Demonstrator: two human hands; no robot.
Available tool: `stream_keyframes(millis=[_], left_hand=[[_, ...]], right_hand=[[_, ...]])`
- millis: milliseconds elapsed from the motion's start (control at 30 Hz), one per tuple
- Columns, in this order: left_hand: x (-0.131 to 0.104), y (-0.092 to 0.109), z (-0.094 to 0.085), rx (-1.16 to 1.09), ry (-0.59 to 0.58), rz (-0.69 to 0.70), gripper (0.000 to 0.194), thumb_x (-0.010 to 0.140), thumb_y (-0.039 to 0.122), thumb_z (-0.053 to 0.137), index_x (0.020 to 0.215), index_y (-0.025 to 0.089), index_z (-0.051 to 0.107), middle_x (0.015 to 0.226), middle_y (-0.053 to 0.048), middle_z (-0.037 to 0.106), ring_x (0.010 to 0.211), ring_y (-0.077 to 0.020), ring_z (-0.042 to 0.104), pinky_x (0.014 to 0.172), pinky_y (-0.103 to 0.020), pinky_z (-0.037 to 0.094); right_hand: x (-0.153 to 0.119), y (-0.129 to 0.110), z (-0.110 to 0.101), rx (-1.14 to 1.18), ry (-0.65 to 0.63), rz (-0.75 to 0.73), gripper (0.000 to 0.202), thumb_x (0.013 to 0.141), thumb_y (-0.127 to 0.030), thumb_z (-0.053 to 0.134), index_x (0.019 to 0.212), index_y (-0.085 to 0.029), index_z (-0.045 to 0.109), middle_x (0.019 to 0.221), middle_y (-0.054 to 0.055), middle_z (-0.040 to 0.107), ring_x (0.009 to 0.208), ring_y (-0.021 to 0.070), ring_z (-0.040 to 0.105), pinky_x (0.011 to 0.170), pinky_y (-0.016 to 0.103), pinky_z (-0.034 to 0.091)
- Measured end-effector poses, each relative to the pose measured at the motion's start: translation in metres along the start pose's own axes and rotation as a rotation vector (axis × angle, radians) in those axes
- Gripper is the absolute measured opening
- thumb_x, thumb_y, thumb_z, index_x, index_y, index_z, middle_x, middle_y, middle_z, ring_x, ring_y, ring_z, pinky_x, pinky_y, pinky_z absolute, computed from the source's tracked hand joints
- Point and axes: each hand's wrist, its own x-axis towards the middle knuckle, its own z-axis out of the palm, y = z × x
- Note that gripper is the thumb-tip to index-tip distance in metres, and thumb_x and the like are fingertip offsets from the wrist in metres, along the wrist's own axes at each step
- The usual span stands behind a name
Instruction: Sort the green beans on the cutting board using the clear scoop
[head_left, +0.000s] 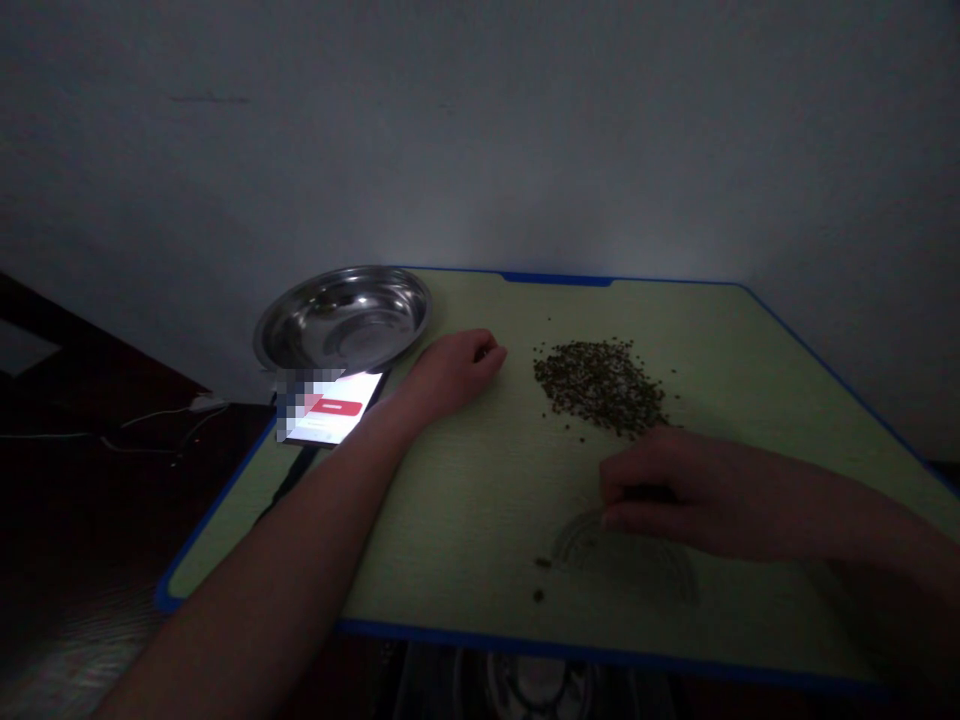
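A loose heap of small dark brown seed-like pieces (pixel 600 385) is spread on the pale green folding table (pixel 465 540), with a few strays around it. My left hand (pixel 461 370) rests on the tabletop left of the heap, fingers curled in; whether anything is inside cannot be seen. Just in front of the heap, my right hand (pixel 675 490) is closed with thumb and forefinger close together. Any piece in that pinch is too small or dark to make out. Below its fingertips lie two separate dark pieces (pixel 538 595), beside a faint printed arc on the tabletop.
A shiny steel basin (pixel 341 325) stands at the table's back left corner. In front of it lies a phone (pixel 337 410) with a lit screen, close to my left forearm. A grey wall (pixel 480 140) rises behind the table. White cables (pixel 150 420) hang at the left.
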Motion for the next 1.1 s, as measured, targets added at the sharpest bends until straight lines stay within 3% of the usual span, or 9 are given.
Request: stream_keyframes(millis=[133, 400, 733, 1100], left_hand=[[0.001, 0.0, 0.001, -0.001, 0.003, 0.002, 0.026, 0.088, 0.035, 0.046, 0.074, 0.017, 0.059, 0.073, -0.003, 0.062, 0.065, -0.0152, 0.052, 0.06, -0.029, 0.034], [0.0, -0.001, 0.001, 0.006, 0.009, 0.024, 0.026, 0.088, 0.035, 0.046, 0.073, 0.017, 0.058, 0.071, -0.003, 0.061, 0.063, -0.0145, 0.051, 0.059, -0.029, 0.033], [0.001, 0.0, 0.001, 0.019, -0.005, 0.003, 0.027, 0.088, 0.036, 0.046, 0.077, 0.017, 0.061, 0.073, -0.004, 0.063, 0.065, -0.0155, 0.052, 0.059, -0.029, 0.034], [0.0, 0.0, 0.0, 0.025, -0.003, 0.002, 0.027, 0.088, 0.036, 0.045, 0.077, 0.017, 0.061, 0.073, -0.004, 0.063, 0.065, -0.0159, 0.053, 0.059, -0.029, 0.035]], right_hand=[[0.001, -0.005, 0.004, -0.009, -0.031, -0.021, 0.032, 0.094, -0.042, 0.05, 0.074, -0.02, 0.062, 0.07, -0.001, 0.059, 0.067, 0.0147, 0.057, 0.059, 0.027, 0.036], [-0.002, 0.001, -0.003, 0.01, 0.054, 0.022, 0.035, 0.094, -0.044, 0.048, 0.072, -0.02, 0.06, 0.065, -0.001, 0.059, 0.061, 0.0135, 0.055, 0.054, 0.025, 0.036], [0.005, 0.005, 0.002, 0.008, 0.064, -0.017, 0.037, 0.096, -0.045, 0.047, 0.071, -0.019, 0.058, 0.063, -0.003, 0.056, 0.057, 0.0108, 0.052, 0.053, 0.025, 0.033], [0.0, 0.001, -0.002, -0.005, 0.021, -0.02, 0.035, 0.096, -0.044, 0.048, 0.074, -0.02, 0.062, 0.066, -0.001, 0.059, 0.062, 0.0135, 0.056, 0.056, 0.026, 0.035]])
